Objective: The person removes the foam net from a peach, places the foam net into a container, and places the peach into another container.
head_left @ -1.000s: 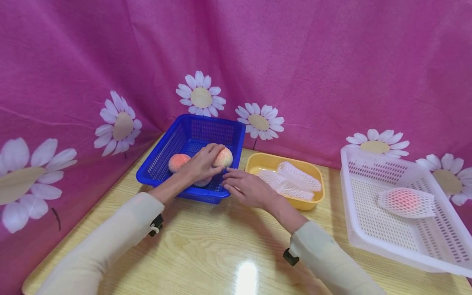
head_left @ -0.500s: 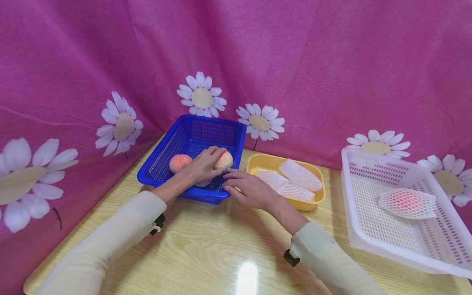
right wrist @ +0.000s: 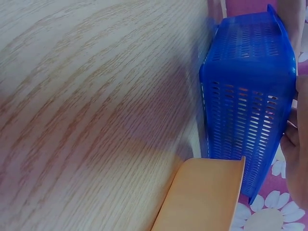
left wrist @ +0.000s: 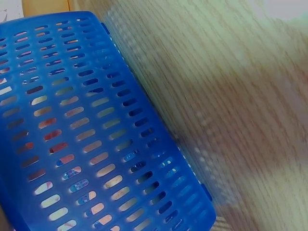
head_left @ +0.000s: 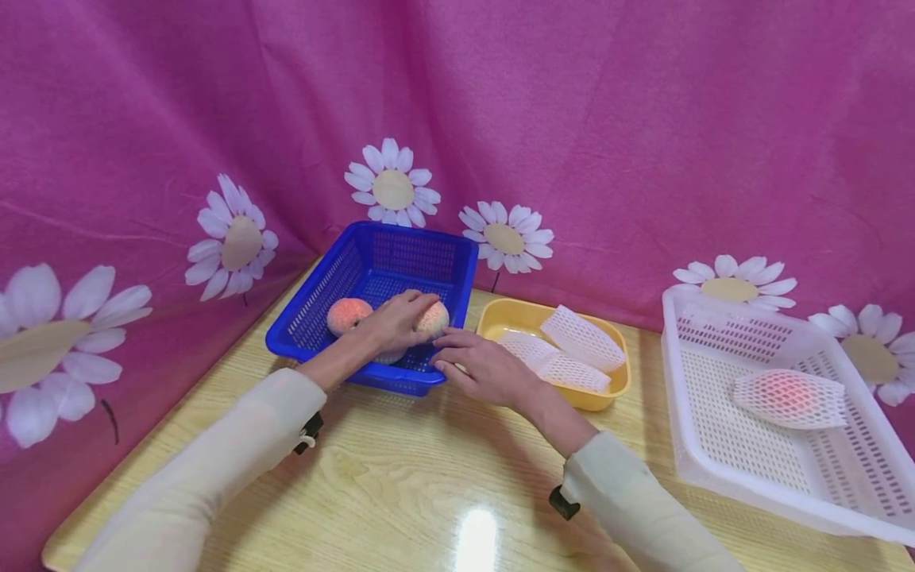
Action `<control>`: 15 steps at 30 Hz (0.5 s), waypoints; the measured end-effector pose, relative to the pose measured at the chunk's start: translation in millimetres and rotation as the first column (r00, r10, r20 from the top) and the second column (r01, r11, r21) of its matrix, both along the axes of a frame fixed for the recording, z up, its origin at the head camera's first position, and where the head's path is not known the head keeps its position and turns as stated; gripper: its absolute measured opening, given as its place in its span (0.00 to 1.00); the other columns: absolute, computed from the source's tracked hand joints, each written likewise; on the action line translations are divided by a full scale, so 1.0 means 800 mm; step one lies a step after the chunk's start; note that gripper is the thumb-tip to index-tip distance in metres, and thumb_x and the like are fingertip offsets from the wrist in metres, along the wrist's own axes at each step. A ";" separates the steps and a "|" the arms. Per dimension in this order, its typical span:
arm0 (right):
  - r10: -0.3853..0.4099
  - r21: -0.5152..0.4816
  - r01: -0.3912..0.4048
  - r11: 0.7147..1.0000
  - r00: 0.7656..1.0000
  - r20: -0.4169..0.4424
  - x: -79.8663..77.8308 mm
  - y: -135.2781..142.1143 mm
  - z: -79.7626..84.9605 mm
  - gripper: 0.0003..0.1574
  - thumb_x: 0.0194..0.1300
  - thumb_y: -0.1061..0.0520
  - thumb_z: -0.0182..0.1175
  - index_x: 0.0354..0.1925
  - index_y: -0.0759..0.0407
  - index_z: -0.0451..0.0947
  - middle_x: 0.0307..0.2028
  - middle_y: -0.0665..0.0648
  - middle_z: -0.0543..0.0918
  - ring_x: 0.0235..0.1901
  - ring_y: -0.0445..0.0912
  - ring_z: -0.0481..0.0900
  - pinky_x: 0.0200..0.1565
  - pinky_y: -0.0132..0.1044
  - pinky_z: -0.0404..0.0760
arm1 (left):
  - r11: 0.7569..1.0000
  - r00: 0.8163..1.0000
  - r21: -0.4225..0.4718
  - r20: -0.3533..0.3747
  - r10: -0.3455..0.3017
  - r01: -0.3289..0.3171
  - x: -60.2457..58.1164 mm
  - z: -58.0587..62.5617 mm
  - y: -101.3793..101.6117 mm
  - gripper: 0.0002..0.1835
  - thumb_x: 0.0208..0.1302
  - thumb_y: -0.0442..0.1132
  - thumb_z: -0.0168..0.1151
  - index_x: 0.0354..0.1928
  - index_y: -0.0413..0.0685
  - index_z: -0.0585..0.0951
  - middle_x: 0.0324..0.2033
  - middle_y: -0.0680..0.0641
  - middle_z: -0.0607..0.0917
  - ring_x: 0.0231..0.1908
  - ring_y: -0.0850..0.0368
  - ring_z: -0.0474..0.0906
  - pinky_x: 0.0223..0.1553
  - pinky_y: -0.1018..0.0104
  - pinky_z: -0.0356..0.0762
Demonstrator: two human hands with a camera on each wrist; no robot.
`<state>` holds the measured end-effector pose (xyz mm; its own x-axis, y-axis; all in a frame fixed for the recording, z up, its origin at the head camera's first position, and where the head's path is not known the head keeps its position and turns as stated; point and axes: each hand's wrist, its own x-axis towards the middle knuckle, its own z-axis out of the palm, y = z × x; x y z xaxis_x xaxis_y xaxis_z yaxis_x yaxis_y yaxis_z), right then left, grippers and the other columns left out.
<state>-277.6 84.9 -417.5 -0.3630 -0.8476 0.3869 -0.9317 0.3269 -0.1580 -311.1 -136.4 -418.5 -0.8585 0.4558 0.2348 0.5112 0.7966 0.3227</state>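
My left hand [head_left: 400, 322] reaches into the blue basket [head_left: 422, 246] and grips a pale pink-and-cream peach [head_left: 433, 319] at the basket's right side. A redder peach [head_left: 348, 314] lies left of this hand, and another peach [head_left: 389, 357] shows partly beneath it. My right hand [head_left: 486, 365] hovers at the basket's near right corner, fingers relaxed and holding nothing; whether they touch the rim I cannot tell. In the right wrist view, part of the right hand [right wrist: 299, 149] shows beside the basket's rim. The basket wall [left wrist: 91, 125] hides the left hand's grip in the left wrist view.
A yellow tray [head_left: 620, 381] with several white foam net sleeves [head_left: 582, 338] stands right of the blue basket. Farther right, a white basket [head_left: 686, 453] holds a peach in a foam net [head_left: 789, 397]. A pink flowered cloth [head_left: 608, 143] rises behind the table [head_left: 400, 492].
The left hand and its peach have shifted slightly down, nearer the basket's front. The right hand has stayed nearly still.
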 end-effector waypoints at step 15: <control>0.011 -0.019 -0.010 1.000 1.000 0.016 0.002 -0.002 -0.002 0.15 0.74 0.57 0.55 0.45 0.61 0.86 0.54 0.62 0.82 0.64 0.58 0.72 0.67 0.46 0.67 | 0.997 0.992 -0.058 0.112 0.062 -0.055 -0.002 -0.006 -0.003 0.35 0.61 0.51 0.70 0.67 0.46 0.73 0.61 0.35 0.74 0.59 0.38 0.74 0.57 0.44 0.74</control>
<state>-276.4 83.1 -419.0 -0.3606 -0.8438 0.3974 -0.9324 0.3140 -0.1791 -312.6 -138.6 -423.1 -0.9038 0.4135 0.1102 0.4256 0.8419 0.3318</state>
